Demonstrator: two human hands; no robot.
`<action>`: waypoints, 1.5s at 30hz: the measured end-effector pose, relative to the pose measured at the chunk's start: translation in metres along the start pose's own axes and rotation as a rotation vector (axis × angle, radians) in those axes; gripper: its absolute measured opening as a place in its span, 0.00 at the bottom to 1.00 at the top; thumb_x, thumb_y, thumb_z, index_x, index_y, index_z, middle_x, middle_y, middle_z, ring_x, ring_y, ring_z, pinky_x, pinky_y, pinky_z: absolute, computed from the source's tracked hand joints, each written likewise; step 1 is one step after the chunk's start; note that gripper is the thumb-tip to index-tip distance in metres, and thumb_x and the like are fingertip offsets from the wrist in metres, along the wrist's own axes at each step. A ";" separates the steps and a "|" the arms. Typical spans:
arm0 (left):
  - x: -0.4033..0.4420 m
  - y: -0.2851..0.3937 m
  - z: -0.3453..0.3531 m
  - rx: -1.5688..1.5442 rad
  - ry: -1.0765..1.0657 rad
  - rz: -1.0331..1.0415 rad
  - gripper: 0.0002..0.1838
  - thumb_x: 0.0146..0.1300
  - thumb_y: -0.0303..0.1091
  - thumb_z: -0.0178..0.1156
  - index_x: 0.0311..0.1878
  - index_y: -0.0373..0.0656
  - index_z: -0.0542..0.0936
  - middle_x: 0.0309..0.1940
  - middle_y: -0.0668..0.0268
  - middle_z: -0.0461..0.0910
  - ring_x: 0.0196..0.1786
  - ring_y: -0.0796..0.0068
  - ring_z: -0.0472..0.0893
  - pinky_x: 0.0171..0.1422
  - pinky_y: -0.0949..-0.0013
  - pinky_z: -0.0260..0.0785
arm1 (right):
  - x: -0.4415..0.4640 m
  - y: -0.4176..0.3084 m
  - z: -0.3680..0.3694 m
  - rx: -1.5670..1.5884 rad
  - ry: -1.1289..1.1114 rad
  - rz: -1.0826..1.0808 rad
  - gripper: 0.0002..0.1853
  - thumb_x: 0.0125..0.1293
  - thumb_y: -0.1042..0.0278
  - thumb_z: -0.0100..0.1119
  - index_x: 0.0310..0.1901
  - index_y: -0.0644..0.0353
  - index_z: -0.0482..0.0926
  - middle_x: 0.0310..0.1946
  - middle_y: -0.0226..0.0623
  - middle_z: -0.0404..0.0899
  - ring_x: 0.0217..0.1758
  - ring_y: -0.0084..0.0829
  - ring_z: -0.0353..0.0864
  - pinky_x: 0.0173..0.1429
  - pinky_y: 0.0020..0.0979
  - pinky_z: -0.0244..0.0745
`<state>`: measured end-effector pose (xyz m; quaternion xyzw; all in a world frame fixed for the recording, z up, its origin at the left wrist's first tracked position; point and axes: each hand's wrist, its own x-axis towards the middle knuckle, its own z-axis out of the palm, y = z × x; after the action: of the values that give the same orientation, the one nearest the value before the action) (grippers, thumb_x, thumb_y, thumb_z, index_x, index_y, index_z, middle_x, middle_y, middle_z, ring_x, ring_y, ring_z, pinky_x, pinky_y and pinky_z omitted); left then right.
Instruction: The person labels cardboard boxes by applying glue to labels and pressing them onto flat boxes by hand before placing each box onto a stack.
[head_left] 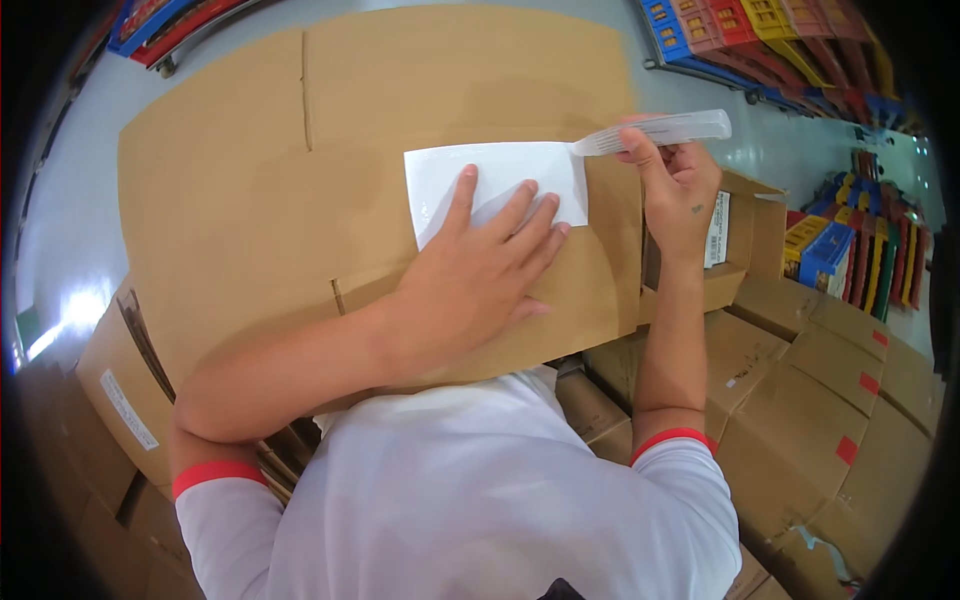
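My left hand (490, 250) lies palm down with fingers spread over a white paper sheet (562, 180), covering its lower part. Under the sheet is a large flat cardboard piece (240, 230), folded flat, with slots cut in its edges. My right hand (680, 185) is closed on a long translucent plastic piece (690, 126) with fine lines along it. Its narrow left end meets the upper right corner of the sheet. I cannot make out exactly what kind of thing this plastic piece is.
Closed cardboard boxes (780, 420) with red stickers stand at lower right. An open box (760, 235) with a printed label is beyond my right forearm. Colourful stacked crates (760, 40) are at upper right, more crates (850, 240) farther right. A labelled carton (125, 400) stands at left.
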<state>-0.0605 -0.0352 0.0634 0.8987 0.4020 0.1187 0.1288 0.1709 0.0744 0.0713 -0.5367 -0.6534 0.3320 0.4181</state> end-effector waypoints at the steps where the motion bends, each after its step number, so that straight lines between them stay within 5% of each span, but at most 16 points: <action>1: 0.001 0.001 -0.001 -0.001 -0.007 -0.015 0.41 0.69 0.61 0.63 0.78 0.45 0.71 0.78 0.62 0.67 0.82 0.60 0.63 0.82 0.30 0.53 | -0.001 0.000 -0.003 0.014 0.033 0.030 0.11 0.70 0.72 0.75 0.46 0.72 0.86 0.37 0.36 0.90 0.39 0.23 0.87 0.46 0.25 0.83; 5: 0.001 0.001 -0.003 0.009 -0.034 -0.035 0.42 0.69 0.60 0.64 0.78 0.45 0.70 0.79 0.63 0.67 0.82 0.60 0.62 0.83 0.30 0.53 | -0.006 -0.008 -0.006 0.259 0.111 0.045 0.13 0.70 0.71 0.75 0.48 0.72 0.85 0.38 0.32 0.89 0.41 0.21 0.87 0.47 0.25 0.82; 8: 0.001 0.002 -0.004 0.027 -0.042 -0.037 0.42 0.68 0.60 0.64 0.78 0.45 0.70 0.79 0.62 0.66 0.82 0.60 0.63 0.83 0.31 0.53 | -0.010 -0.007 -0.012 0.219 0.054 0.015 0.13 0.73 0.73 0.70 0.53 0.72 0.83 0.45 0.39 0.87 0.45 0.26 0.87 0.51 0.28 0.85; 10: 0.002 0.002 -0.004 0.031 -0.048 -0.037 0.42 0.68 0.60 0.64 0.78 0.44 0.71 0.79 0.63 0.66 0.82 0.60 0.63 0.83 0.31 0.53 | -0.011 0.002 -0.008 0.109 0.001 -0.003 0.12 0.71 0.71 0.74 0.50 0.68 0.86 0.39 0.31 0.89 0.39 0.17 0.84 0.45 0.22 0.79; 15: 0.000 0.000 -0.003 -0.005 -0.027 -0.039 0.39 0.68 0.57 0.66 0.74 0.41 0.73 0.78 0.60 0.67 0.82 0.60 0.63 0.84 0.33 0.52 | -0.014 -0.001 -0.002 0.003 -0.006 -0.085 0.10 0.70 0.72 0.74 0.46 0.67 0.87 0.37 0.31 0.88 0.36 0.15 0.80 0.40 0.21 0.75; 17: -0.001 -0.005 -0.005 -0.020 0.009 -0.072 0.34 0.66 0.50 0.69 0.68 0.38 0.75 0.71 0.56 0.72 0.77 0.57 0.68 0.83 0.42 0.59 | -0.023 -0.006 -0.009 -0.029 -0.018 -0.117 0.09 0.69 0.72 0.75 0.45 0.68 0.88 0.36 0.31 0.88 0.34 0.15 0.79 0.38 0.21 0.74; 19: 0.001 -0.014 -0.014 -0.051 -0.014 -0.083 0.30 0.66 0.45 0.69 0.65 0.36 0.77 0.67 0.55 0.73 0.74 0.56 0.70 0.80 0.48 0.62 | -0.041 -0.020 -0.021 -0.191 -0.150 0.066 0.07 0.70 0.76 0.72 0.46 0.69 0.86 0.44 0.35 0.88 0.43 0.24 0.84 0.51 0.24 0.78; 23: 0.000 -0.035 -0.019 -0.015 -0.091 -0.011 0.18 0.65 0.33 0.68 0.55 0.34 0.81 0.58 0.54 0.76 0.66 0.54 0.74 0.73 0.58 0.69 | -0.055 -0.026 -0.027 -0.175 -0.209 0.005 0.07 0.70 0.75 0.73 0.45 0.69 0.86 0.44 0.35 0.88 0.43 0.23 0.84 0.48 0.25 0.78; 26: 0.006 -0.052 -0.020 -0.051 -0.051 0.063 0.14 0.63 0.29 0.69 0.51 0.36 0.82 0.62 0.55 0.76 0.71 0.52 0.72 0.75 0.55 0.67 | -0.051 -0.035 -0.024 -0.224 -0.123 0.015 0.08 0.68 0.75 0.74 0.44 0.68 0.87 0.40 0.35 0.89 0.35 0.19 0.82 0.38 0.22 0.75; 28: 0.010 -0.063 -0.019 -0.073 0.045 0.051 0.15 0.61 0.29 0.71 0.50 0.39 0.83 0.66 0.55 0.74 0.75 0.50 0.69 0.77 0.52 0.65 | -0.044 -0.038 -0.017 0.331 0.117 0.068 0.10 0.70 0.76 0.72 0.49 0.69 0.84 0.44 0.39 0.89 0.39 0.22 0.85 0.44 0.24 0.80; 29: 0.011 -0.069 -0.019 -0.096 0.137 0.042 0.16 0.58 0.29 0.74 0.49 0.42 0.83 0.71 0.56 0.73 0.79 0.48 0.66 0.78 0.49 0.64 | -0.042 -0.042 -0.020 0.314 0.073 0.027 0.14 0.71 0.77 0.71 0.55 0.69 0.82 0.46 0.43 0.89 0.45 0.27 0.88 0.52 0.29 0.83; 35: 0.009 -0.112 -0.026 -0.296 0.110 0.098 0.16 0.53 0.30 0.78 0.45 0.48 0.86 0.84 0.60 0.60 0.88 0.43 0.50 0.87 0.38 0.50 | -0.058 -0.062 0.042 0.260 -0.253 -0.082 0.10 0.67 0.78 0.74 0.48 0.67 0.86 0.47 0.40 0.89 0.49 0.30 0.88 0.54 0.32 0.82; 40: 0.004 -0.116 -0.022 -0.347 0.126 0.082 0.16 0.53 0.28 0.77 0.46 0.50 0.87 0.85 0.61 0.58 0.89 0.44 0.48 0.89 0.37 0.46 | -0.065 -0.062 0.076 0.251 -0.390 -0.094 0.10 0.66 0.78 0.74 0.48 0.63 0.87 0.42 0.36 0.90 0.42 0.30 0.90 0.47 0.31 0.83; 42: 0.003 -0.115 -0.022 -0.370 0.131 0.082 0.17 0.53 0.28 0.77 0.47 0.50 0.88 0.86 0.61 0.58 0.89 0.43 0.47 0.89 0.36 0.45 | -0.066 -0.067 0.079 0.216 -0.493 -0.033 0.10 0.67 0.82 0.72 0.49 0.67 0.86 0.45 0.38 0.89 0.50 0.29 0.88 0.58 0.32 0.81; 45: 0.004 -0.114 -0.021 -0.375 0.130 0.068 0.17 0.53 0.28 0.77 0.47 0.50 0.88 0.85 0.61 0.59 0.89 0.43 0.48 0.88 0.34 0.44 | -0.065 -0.059 0.081 0.140 -0.462 -0.192 0.09 0.67 0.82 0.71 0.48 0.67 0.86 0.45 0.37 0.89 0.50 0.27 0.87 0.57 0.31 0.81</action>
<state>-0.1434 0.0443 0.0466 0.8624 0.3498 0.2536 0.2639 0.0777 0.0000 0.0761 -0.3518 -0.7549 0.4491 0.3236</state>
